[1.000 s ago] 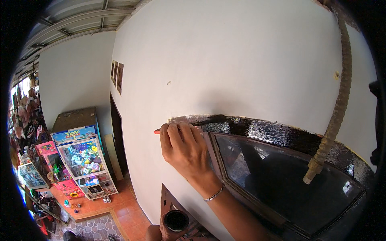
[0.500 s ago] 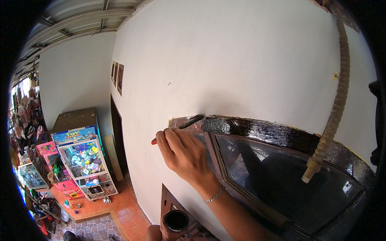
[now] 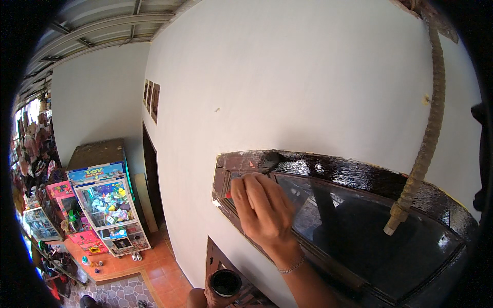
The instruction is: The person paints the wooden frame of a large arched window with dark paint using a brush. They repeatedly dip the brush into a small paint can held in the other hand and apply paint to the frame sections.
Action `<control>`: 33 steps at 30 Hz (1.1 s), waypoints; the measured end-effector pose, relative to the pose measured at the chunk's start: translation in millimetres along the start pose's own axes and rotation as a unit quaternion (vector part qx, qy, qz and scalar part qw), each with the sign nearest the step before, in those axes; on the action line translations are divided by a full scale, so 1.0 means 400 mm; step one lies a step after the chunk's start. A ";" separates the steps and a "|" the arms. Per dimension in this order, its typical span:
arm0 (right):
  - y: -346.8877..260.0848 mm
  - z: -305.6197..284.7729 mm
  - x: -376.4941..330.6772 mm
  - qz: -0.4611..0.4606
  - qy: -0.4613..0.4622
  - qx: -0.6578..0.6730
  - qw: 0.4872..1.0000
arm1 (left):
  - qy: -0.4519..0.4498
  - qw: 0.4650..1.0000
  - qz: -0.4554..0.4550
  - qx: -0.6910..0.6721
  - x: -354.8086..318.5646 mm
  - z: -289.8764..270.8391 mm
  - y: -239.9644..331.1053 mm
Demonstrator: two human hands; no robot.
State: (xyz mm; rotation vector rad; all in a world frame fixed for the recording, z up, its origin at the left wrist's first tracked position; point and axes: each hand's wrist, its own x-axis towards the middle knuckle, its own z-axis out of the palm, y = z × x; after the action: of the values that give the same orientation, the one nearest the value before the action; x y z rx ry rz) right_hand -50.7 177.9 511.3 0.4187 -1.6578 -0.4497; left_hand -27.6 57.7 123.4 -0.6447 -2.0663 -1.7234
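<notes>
One right hand (image 3: pixel 264 208) — knuckles up — around a paintbrush (image 3: pixel 269 162).

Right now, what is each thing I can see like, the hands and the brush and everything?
Right hand: closed around the brush.
Brush: bristles dark, over the top rail.
Left hand: holding the cup.
Cup: open-topped, black inside.
Top rail: mostly glossy black, left end dull brown.
Window glass: dark, with reflections.
Ribbed pole: slanting down before the window.
Toy cabinet: upright, toys inside.
</notes>
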 end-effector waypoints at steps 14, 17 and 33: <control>0.016 -0.042 0.010 0.029 0.043 0.040 0.998 | 0.004 1.000 -0.001 -0.004 0.013 -0.002 0.005; -0.006 -0.029 0.023 0.009 0.045 0.076 0.996 | 0.003 1.000 0.001 -0.005 0.013 -0.001 0.007; 0.021 -0.070 0.006 0.024 0.027 0.017 0.999 | 0.002 1.000 0.002 -0.005 0.014 -0.004 0.012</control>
State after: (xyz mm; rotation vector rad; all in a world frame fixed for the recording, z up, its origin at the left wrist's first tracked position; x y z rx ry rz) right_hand -23.5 182.3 521.0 0.4117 -1.6210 -0.3721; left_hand -29.7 57.6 130.6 -0.6476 -2.0530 -1.7330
